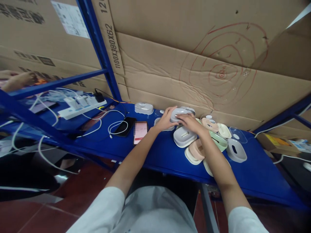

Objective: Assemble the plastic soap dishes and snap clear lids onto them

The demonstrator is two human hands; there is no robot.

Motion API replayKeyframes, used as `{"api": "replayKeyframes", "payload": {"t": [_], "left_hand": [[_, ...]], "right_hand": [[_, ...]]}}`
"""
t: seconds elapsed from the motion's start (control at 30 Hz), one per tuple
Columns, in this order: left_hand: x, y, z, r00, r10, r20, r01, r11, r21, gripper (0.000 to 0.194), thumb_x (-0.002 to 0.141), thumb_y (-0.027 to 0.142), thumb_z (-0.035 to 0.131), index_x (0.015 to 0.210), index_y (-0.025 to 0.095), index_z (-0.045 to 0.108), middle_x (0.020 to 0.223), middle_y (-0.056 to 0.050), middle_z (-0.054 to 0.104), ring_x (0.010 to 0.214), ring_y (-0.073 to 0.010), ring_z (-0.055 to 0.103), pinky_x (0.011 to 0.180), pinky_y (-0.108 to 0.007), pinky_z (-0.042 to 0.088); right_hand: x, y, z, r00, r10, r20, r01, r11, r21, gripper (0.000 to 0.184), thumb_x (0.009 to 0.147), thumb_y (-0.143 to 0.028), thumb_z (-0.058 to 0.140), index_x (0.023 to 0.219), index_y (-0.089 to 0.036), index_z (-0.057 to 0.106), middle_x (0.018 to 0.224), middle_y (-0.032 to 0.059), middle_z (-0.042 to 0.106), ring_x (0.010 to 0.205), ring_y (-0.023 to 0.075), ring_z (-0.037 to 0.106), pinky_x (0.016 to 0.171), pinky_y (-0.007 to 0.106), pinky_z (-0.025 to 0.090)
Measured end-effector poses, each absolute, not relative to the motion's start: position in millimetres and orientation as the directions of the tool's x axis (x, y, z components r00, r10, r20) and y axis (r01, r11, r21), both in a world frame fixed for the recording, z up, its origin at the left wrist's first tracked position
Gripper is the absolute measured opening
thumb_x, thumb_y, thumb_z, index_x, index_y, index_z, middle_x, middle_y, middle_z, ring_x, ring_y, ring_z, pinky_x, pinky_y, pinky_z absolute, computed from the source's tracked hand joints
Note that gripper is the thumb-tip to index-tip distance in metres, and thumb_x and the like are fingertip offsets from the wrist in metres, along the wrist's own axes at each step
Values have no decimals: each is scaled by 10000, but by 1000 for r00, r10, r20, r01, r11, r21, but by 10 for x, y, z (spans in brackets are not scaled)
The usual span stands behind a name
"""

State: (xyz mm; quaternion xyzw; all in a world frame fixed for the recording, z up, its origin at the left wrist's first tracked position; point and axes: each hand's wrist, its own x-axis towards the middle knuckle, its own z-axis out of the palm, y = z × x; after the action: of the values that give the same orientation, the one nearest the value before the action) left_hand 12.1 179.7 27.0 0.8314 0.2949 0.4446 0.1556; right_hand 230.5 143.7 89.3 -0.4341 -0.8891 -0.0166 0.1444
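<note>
Both hands are at a grey oval plastic box (179,113) near the back of the blue table. My left hand (168,119) grips its left side. From the right, my right hand (190,122) has its fingers on the front of the same box. Just below my hands lies a lighter grey oval piece with a slot (185,136). A peach piece (197,149) rests on a cream one beside my right forearm, which partly covers a green slotted piece (218,140). Another grey slotted piece (236,150) lies farther right.
A box with a clear cover (144,108) stands at the back left. Near it lie a lit phone (140,132), a dark phone (125,127) and white cables from a power strip (82,108). Cardboard (155,71) walls the back. Another person's hand (19,80) shows far left.
</note>
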Motion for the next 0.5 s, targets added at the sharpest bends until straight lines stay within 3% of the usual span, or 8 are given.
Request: {"api": "replayKeyframes", "payload": {"t": [0.13, 0.3, 0.4, 0.5], "left_hand": [[113, 1805, 214, 458, 681, 571, 408, -732, 545, 1122, 782, 334, 894, 1687, 238, 239, 1651, -183, 365, 1589, -319, 362, 1334, -507, 305], [14, 1837, 327, 393, 758, 521, 511, -651, 562, 942, 828, 202, 710, 1672, 237, 291, 1686, -131, 400, 1574, -286, 400, 1314, -473, 352], [-205, 1931, 451, 229, 859, 458, 641, -488, 593, 774, 870, 166, 590, 1617, 245, 402, 1652, -113, 462, 1556, -299, 420, 1314, -514, 334], [-505, 2043, 540, -19, 935, 353, 769, -212, 603, 772, 871, 155, 590, 1617, 185, 395, 1653, -206, 427, 1589, -400, 338, 1302, -650, 250]], "right_hand": [[2312, 1450, 976, -533, 790, 302, 815, 575, -68, 381, 1092, -247, 462, 1390, -201, 694, 1365, 157, 747, 1290, 291, 689, 1200, 514, 371], [2430, 1410, 1143, -425, 828, 365, 879, 474, -52, 410, 1101, -266, 427, 1403, -175, 688, 1328, 200, 754, 1263, 345, 698, 1142, 538, 412], [2481, 1342, 1218, -387, 841, 379, 897, 438, -56, 396, 1072, -218, 452, 1356, -179, 725, 1313, 206, 758, 1254, 359, 701, 1120, 542, 441], [2489, 1263, 1279, -419, 835, 357, 881, 470, -64, 345, 1031, -204, 529, 1273, -227, 774, 1288, 136, 783, 1221, 327, 723, 1090, 482, 500]]}}
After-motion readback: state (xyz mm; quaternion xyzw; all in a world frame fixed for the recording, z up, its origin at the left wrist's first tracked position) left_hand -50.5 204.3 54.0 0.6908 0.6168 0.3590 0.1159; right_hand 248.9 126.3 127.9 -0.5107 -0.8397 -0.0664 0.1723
